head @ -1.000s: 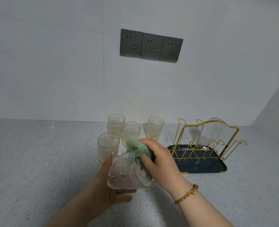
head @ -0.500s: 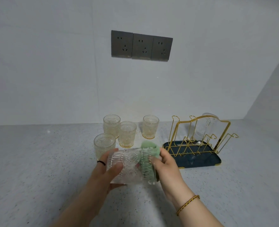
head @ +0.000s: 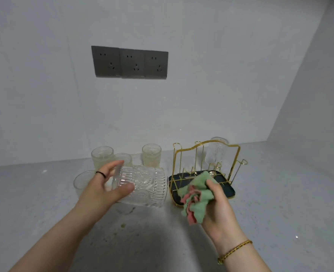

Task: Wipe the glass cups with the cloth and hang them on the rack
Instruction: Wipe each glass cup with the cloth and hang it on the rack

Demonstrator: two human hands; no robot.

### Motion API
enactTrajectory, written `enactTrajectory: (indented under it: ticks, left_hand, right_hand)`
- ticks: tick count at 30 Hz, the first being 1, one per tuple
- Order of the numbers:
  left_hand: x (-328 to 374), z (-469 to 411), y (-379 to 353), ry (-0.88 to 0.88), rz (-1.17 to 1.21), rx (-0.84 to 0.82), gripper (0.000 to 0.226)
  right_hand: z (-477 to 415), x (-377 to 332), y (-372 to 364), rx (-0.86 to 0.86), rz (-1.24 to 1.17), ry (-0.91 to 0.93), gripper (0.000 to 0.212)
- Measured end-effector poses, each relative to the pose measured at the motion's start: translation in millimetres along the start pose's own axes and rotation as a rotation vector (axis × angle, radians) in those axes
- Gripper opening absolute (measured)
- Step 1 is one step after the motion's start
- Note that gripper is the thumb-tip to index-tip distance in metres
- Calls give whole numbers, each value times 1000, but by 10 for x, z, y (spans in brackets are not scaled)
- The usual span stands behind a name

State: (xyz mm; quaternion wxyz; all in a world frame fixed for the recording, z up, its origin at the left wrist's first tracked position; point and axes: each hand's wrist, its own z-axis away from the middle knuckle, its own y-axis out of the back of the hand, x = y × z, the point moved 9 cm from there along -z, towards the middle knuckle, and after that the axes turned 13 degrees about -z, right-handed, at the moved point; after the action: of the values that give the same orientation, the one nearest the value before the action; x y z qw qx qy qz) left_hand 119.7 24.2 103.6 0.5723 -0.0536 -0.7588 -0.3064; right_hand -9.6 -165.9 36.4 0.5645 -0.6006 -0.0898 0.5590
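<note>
While my left hand (head: pixel 103 190) grips the ribbed clear glass cup (head: pixel 146 187) sideways above the speckled grey counter (head: pixel 44 205) and my right hand (head: pixel 219 209) clutches the green-and-pink cloth (head: pixel 195 199) apart from it, I judge wiping finished, so next I upend it onto a free prong of the gold wire rack (head: pixel 227 190).

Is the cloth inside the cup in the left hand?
No, the cloth is bunched in the right hand, clear of the cup that the left hand holds on its side.
</note>
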Motion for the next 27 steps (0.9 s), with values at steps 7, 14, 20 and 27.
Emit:
enactTrajectory:
  ticks: [7, 14, 20, 27]
  left_hand:
    - [689, -466, -591, -111, -166, 26, 62]
    - [1450, -1182, -1039, -199, -357, 100, 73]
    - [1592, -1793, -1432, -218, -681, 76, 74]
    - [1167, -2127, -2022, -164, -877, -202, 77]
  right_hand:
    - [-107, -760, 357, -47, 190, 164, 16]
    - [-271, -1325, 637, -29, 321, 235, 18]
    - [-520, -1502, 847, 65, 504, 240, 24]
    - [-772, -1460, 825, 68, 542, 196, 27]
